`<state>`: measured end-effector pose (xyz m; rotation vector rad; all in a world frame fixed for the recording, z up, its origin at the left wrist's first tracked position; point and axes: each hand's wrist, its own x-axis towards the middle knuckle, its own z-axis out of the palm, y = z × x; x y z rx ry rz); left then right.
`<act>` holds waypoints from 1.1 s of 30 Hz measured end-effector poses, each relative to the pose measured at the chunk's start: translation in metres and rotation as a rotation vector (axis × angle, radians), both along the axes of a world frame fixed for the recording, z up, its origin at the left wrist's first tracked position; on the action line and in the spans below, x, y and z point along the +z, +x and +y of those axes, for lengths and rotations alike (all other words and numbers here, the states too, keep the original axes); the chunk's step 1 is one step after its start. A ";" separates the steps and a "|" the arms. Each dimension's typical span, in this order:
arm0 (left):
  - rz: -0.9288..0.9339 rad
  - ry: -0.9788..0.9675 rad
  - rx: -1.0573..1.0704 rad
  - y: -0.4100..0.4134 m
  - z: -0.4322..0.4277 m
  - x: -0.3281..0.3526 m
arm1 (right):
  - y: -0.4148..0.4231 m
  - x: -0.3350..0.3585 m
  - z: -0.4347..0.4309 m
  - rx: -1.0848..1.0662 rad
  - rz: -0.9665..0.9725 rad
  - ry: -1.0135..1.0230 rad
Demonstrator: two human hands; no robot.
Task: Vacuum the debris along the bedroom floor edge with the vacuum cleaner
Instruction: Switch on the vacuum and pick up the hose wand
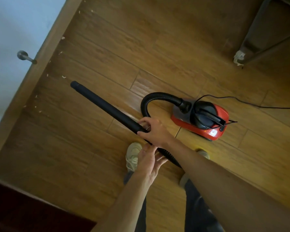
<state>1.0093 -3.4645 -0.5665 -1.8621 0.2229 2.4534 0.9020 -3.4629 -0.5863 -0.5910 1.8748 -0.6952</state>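
A red and black vacuum cleaner stands on the wooden floor at centre right. Its ribbed black hose loops left and back to a long black tube, whose open end points toward the skirting board. My right hand grips the tube's near end, thumb and fingers curled round it. Just below, my left hand holds the hose where it joins the tube. Several small pale bits of debris lie along the floor edge by the brown skirting board.
A metal door stop sticks out of the wall above the skirting. The vacuum's black cord runs off to the right. A furniture leg with a torn pad stands at top right. A dark mat lies bottom left. My shoes are below the tube.
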 end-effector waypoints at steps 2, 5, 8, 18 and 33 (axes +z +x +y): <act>0.005 -0.012 0.006 -0.005 0.006 -0.002 | -0.003 -0.004 0.005 -0.027 -0.015 -0.002; -0.002 -0.015 0.026 -0.016 0.017 -0.005 | -0.012 -0.009 0.014 -0.015 -0.035 0.014; -0.032 -0.012 0.025 -0.030 0.029 -0.009 | -0.025 -0.012 0.032 -0.040 -0.036 0.015; -0.148 -0.013 0.026 -0.085 0.090 -0.036 | -0.100 -0.052 0.189 -0.656 0.150 0.282; -0.166 -0.050 0.007 -0.108 0.135 -0.099 | -0.139 -0.155 0.275 -0.388 0.196 0.564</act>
